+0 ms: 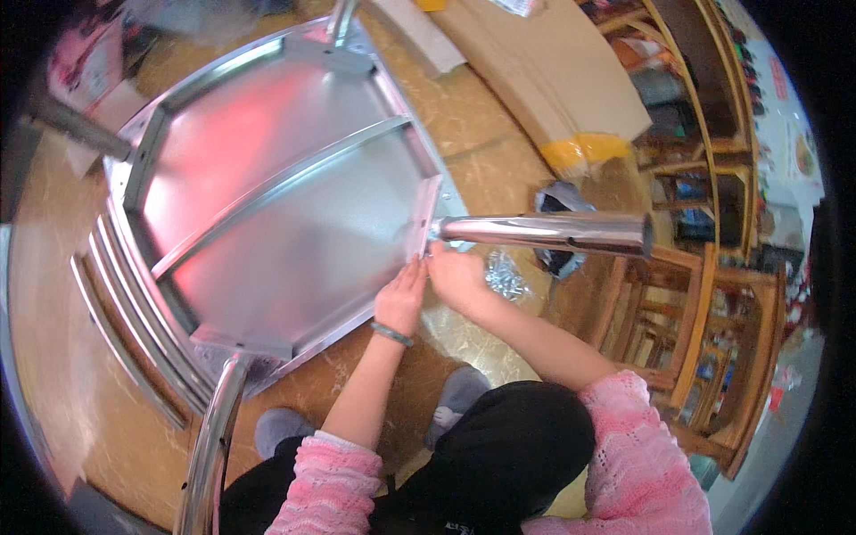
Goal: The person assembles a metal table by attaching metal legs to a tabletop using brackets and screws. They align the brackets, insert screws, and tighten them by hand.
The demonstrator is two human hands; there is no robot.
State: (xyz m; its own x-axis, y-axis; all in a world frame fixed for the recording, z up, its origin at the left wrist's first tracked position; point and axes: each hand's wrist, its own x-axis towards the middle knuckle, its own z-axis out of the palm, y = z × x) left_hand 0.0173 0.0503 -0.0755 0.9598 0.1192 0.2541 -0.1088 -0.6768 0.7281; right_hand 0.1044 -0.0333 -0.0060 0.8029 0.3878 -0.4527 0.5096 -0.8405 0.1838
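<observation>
An upturned stainless steel table (325,192) lies on the floor in front of me, its shiny underside up and a curved brace (283,191) across it. A tubular leg (544,232) sticks out from its right corner. My left hand (401,301), with a green bangle at the wrist, rests its outstretched fingers against that corner. Just beside it, my right hand (459,278) is closed at the foot of the leg; whatever its fingers hold is hidden. A pile of small silvery screws (506,276) lies right of that hand. Another leg (214,446) rises from the near left corner.
Several loose metal tubes (147,321) lie along the table's left side. A big cardboard box (544,71) with yellow tape lies at the far right. Near a dark bag (562,254) stand wooden stools (660,312). My slippers (459,401) are close to the table's near edge.
</observation>
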